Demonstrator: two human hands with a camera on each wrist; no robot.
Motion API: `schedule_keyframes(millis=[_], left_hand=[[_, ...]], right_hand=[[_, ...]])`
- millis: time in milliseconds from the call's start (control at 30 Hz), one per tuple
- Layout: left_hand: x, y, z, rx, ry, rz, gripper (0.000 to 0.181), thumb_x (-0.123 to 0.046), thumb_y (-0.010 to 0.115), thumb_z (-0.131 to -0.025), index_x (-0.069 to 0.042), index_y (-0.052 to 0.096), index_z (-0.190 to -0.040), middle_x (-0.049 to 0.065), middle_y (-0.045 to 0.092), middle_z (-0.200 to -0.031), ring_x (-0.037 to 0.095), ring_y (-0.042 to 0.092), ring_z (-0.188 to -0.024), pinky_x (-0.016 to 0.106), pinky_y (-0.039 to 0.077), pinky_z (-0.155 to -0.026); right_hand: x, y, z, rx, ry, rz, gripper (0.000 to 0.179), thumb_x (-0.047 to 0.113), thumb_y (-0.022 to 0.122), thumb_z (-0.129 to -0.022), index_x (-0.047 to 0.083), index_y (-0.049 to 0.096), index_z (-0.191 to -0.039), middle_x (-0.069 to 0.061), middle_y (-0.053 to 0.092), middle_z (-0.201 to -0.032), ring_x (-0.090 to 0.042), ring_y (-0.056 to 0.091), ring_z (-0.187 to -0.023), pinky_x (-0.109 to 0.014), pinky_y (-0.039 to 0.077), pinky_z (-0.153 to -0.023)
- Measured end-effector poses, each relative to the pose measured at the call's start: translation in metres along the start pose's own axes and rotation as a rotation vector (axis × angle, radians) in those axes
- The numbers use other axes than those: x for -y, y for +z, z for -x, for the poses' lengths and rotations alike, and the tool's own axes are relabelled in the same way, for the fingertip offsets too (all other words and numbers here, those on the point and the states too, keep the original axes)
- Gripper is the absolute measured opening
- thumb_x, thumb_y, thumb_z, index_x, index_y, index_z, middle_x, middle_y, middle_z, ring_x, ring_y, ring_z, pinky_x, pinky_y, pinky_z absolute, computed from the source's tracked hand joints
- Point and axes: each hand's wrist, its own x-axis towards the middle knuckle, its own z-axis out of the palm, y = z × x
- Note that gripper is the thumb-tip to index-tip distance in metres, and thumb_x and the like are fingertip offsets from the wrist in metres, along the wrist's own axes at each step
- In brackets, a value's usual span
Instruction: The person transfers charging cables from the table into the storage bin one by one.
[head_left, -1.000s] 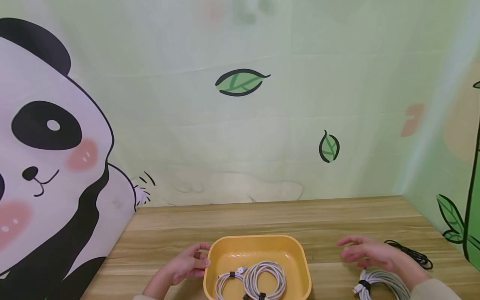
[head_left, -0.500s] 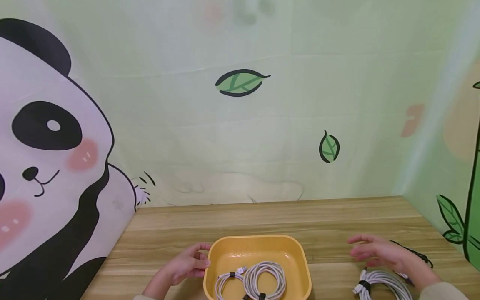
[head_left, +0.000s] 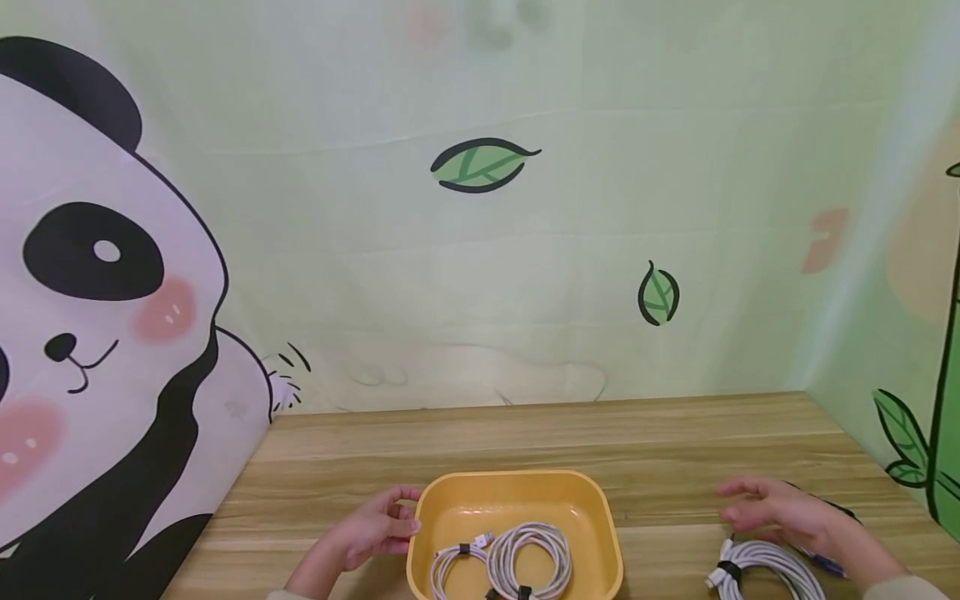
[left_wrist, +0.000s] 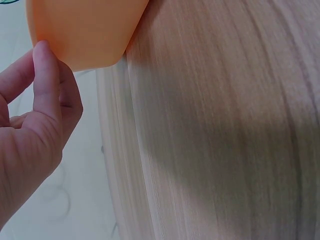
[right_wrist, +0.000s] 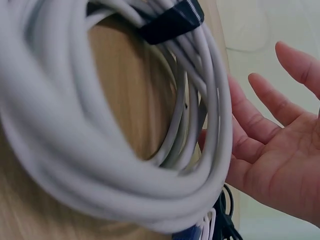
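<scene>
At the left rim of a yellow plastic tray [head_left: 517, 473], my left hand [head_left: 375, 527] pinches the edge with thumb and fingers. The tray's outer wall [left_wrist: 90, 30] fills the top of the left wrist view. Inside the tray lie a small coiled white cable [head_left: 459, 552] and a larger coiled grey-white cable [head_left: 562, 560]. My right hand [head_left: 795, 517] hovers with loose, spread fingers beside a thick coiled white cable [head_left: 772, 560], bound with a black strap [right_wrist: 172, 22]. In the right wrist view its fingers sit partly behind the coil, gripping nothing.
A black cable [head_left: 840, 508] lies behind my right hand, mostly hidden by it. A dark blue piece [head_left: 828, 565] shows beyond the thick coil. The wooden table [head_left: 525, 433] meets a printed panda backdrop [head_left: 480, 292] at the rear and sides.
My right hand has moved to the right, covering more of the black cable and uncovering the dark blue piece. The left hand and tray have stayed put.
</scene>
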Motion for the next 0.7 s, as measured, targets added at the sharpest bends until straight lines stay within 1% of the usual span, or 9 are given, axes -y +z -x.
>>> schedule_keyframes(millis=[167,367,467,700], left_hand=[[-0.001,0.0,0.0,0.002,-0.003,0.002,0.049,-0.005,0.056,-0.083,0.003,0.032,-0.125,0.003,0.044,-0.084,0.01,0.052,-0.072,0.021,0.049,-0.063],[-0.001,0.001,0.001,-0.005,-0.011,0.003,0.048,-0.005,0.056,-0.083,0.003,0.033,-0.124,0.004,0.045,-0.085,0.01,0.053,-0.072,0.021,0.049,-0.062],[-0.001,0.001,0.002,-0.007,-0.007,0.004,0.049,-0.005,0.056,-0.083,0.003,0.033,-0.125,0.004,0.045,-0.085,0.01,0.053,-0.071,0.021,0.05,-0.062],[-0.002,0.0,0.003,-0.007,-0.003,0.006,0.049,-0.004,0.056,-0.083,0.003,0.032,-0.125,0.004,0.045,-0.085,0.01,0.053,-0.072,0.021,0.049,-0.063]], right_hand=[[-0.004,-0.003,0.003,0.015,0.009,-0.013,0.055,0.016,0.056,-0.085,-0.014,0.031,-0.124,-0.005,0.059,-0.108,-0.016,0.055,-0.095,-0.036,0.044,-0.079],[-0.01,-0.007,0.004,0.08,-0.012,-0.037,0.05,0.013,0.051,-0.087,-0.015,0.032,-0.123,-0.006,0.058,-0.108,-0.014,0.055,-0.096,-0.031,0.045,-0.08],[-0.011,-0.009,0.006,0.094,-0.018,-0.048,0.047,0.011,0.05,-0.087,-0.014,0.034,-0.123,-0.007,0.058,-0.11,-0.014,0.055,-0.097,-0.031,0.045,-0.079],[-0.012,-0.01,0.009,0.095,0.015,-0.048,0.045,0.009,0.049,-0.086,-0.012,0.036,-0.123,-0.008,0.057,-0.111,-0.017,0.054,-0.099,-0.034,0.043,-0.078]])
